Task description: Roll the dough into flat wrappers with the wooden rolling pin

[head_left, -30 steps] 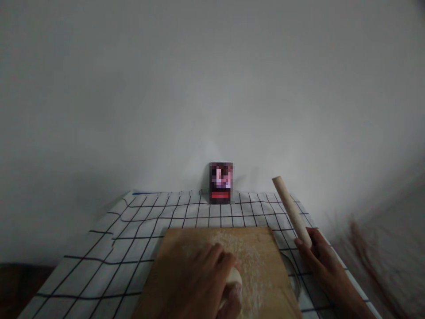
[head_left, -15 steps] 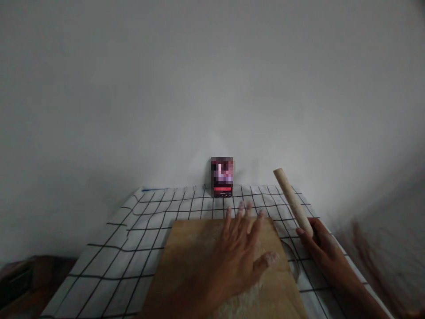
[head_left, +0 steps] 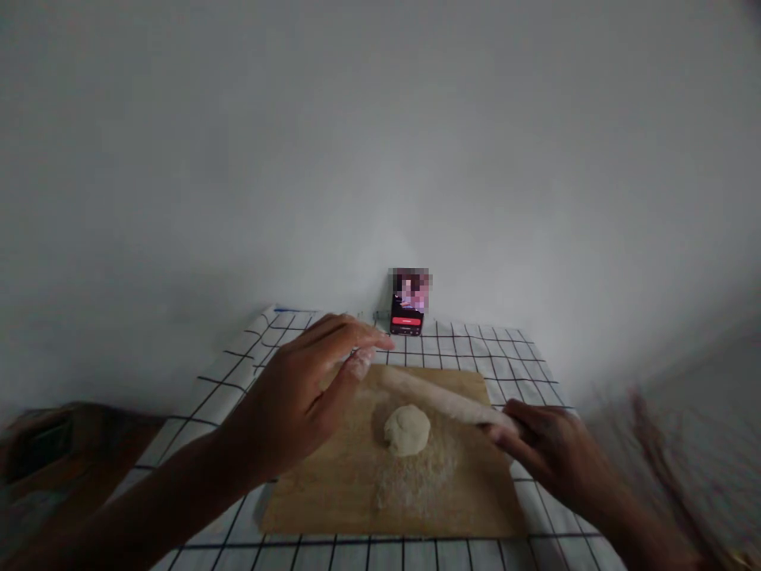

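At left, the floury-tipped left hand (head_left: 312,377) hovers, thumb and fingers slightly apart and nothing visible between them, near the free end of the pale wooden rolling pin. The pale, round lump of dough (head_left: 407,431) sits on the light-brown wooden board (head_left: 321,496) (flour dusted just in front), while the right hand (head_left: 550,440) grips the near end of the pale wooden rolling pin (head_left: 445,402); this looks like the set-up for rolling, so the next move calls for the left hand closing on the free end and the pin lying level across the dough.
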Demonstrator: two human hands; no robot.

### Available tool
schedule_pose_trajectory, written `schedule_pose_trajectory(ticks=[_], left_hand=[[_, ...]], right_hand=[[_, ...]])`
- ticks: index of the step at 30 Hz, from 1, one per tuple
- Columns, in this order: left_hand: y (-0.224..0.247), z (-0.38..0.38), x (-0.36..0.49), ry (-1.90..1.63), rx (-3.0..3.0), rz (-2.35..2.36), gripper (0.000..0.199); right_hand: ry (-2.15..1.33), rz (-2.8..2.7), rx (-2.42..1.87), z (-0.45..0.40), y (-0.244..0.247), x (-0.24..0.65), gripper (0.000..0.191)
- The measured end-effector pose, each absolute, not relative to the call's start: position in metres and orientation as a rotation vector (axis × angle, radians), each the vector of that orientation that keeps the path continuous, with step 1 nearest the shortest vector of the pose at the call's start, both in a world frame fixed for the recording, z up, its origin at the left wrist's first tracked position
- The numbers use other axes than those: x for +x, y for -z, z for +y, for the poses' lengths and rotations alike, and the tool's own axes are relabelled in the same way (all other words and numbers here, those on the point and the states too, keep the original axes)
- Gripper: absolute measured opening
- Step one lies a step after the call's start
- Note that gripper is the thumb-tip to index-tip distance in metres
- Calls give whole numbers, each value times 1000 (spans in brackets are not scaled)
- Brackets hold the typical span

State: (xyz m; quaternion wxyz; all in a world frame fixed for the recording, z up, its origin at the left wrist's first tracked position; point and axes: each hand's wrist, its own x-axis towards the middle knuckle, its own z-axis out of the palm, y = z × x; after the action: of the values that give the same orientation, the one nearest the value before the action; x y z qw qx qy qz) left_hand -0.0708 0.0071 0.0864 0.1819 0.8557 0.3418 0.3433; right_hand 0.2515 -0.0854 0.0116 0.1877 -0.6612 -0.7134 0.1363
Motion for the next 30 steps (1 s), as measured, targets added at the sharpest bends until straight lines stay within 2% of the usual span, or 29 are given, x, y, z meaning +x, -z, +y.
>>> schedule_pose_trajectory(ticks=[4, 10, 15, 18, 25, 30], left_hand=[[-46, -6, -59, -764, 2464, 1024, 34], [22, 17, -38, -691, 2653, 1192, 43], [28, 38, -37, -584, 2617, 1393, 45], [30, 36, -36, -600, 2626, 1419, 46], [22, 9, -35, -733, 2774, 1301, 49], [43, -6, -40, -792, 2827, 1224, 54]], right_hand=[[-423, -2196, -1743, -82, -14, 215, 50], [-170, -2323, -1766, -52, -11, 215, 52], [-91, -2383, -1642, -10, -19, 220, 40], [-107, -2412, -1606, 0, -11, 220, 39], [26, -2205, -1723, -44, 28, 216, 40], [156, -2162, -1731, -78, 40, 205, 37]])
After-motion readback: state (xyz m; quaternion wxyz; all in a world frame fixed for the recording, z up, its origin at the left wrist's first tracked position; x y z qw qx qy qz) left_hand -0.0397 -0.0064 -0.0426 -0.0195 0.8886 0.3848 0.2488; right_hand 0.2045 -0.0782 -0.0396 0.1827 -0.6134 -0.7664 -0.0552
